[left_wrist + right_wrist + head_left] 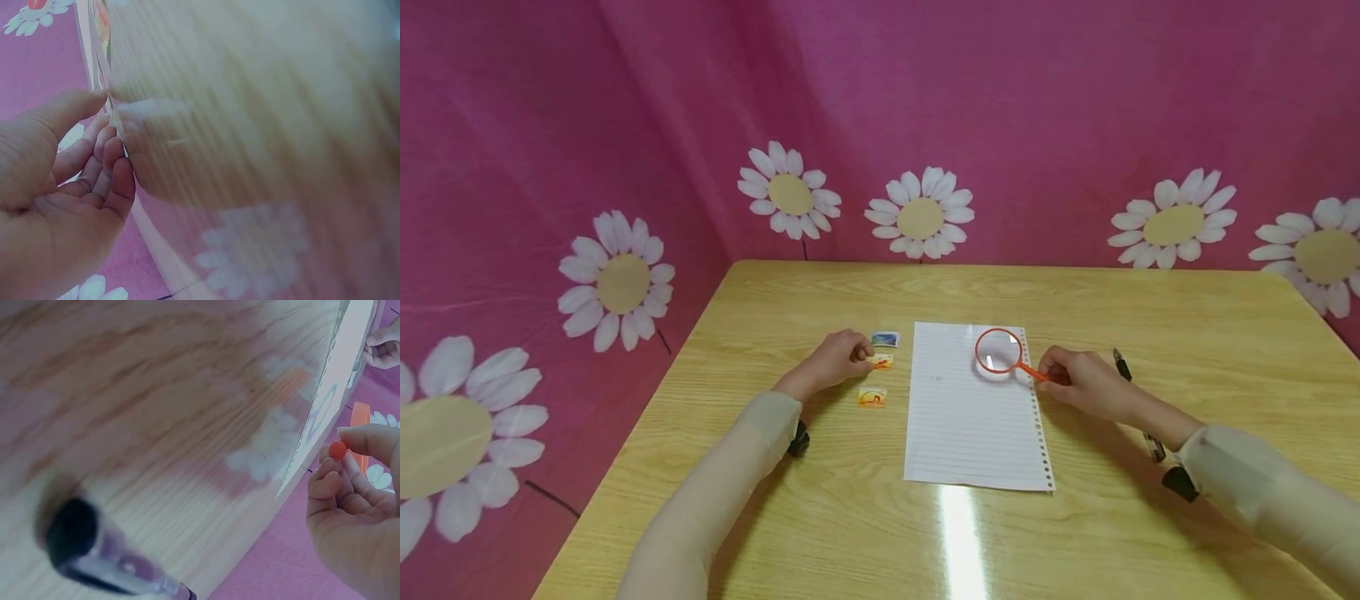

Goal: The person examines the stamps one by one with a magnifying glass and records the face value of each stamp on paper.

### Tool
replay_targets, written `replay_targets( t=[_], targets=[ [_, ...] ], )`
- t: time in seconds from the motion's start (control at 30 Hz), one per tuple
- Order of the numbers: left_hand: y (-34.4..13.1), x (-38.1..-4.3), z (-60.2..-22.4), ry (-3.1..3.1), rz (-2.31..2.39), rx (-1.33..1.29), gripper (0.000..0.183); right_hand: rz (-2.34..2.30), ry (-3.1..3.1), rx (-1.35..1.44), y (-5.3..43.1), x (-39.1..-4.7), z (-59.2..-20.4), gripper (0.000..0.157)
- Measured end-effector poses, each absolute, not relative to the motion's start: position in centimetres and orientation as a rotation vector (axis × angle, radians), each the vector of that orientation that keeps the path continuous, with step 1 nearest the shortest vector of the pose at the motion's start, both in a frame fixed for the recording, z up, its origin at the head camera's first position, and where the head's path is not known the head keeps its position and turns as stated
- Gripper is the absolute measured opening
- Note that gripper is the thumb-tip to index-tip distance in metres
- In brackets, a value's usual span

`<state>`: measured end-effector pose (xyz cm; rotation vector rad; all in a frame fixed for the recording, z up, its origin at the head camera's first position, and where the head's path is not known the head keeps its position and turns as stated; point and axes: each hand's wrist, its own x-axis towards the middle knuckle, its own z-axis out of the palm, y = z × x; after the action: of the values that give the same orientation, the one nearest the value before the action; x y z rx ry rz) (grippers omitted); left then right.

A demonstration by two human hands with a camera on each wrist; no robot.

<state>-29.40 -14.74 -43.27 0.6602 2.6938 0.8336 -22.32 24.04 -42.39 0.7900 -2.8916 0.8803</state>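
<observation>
My right hand [1084,382] pinches the handle of an orange-rimmed magnifying glass [1033,372]. Its round lens hangs over the upper right of a lined sheet of paper [970,442], tilted in the right wrist view, where the orange handle end [337,449] shows at the thumb. To the left of the sheet, my left hand [838,360] rests at the table, fingers loosely bent, fingertips right at the left edge of a small orange-yellow picture card [882,362]. Above that card lies a blue-green picture card [885,339]; below it, another yellow-orange card [872,397].
A black-and-clear pen [1122,365] lies right of the sheet, partly hidden under the right forearm. Faint writing [936,379] marks the paper, and punched holes run down its right edge. The wooden table [820,533] meets a pink flowered cloth [1000,100] behind and left.
</observation>
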Motion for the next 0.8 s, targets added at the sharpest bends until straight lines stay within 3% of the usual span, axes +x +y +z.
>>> replay_targets(
  t=[0.8],
  targets=[
    [-14.8,-29.4,-43.2,2.713,0.808,0.673,0.013,0.814,-2.823,0.983,21.6,-24.3,-43.2,0.015]
  ],
)
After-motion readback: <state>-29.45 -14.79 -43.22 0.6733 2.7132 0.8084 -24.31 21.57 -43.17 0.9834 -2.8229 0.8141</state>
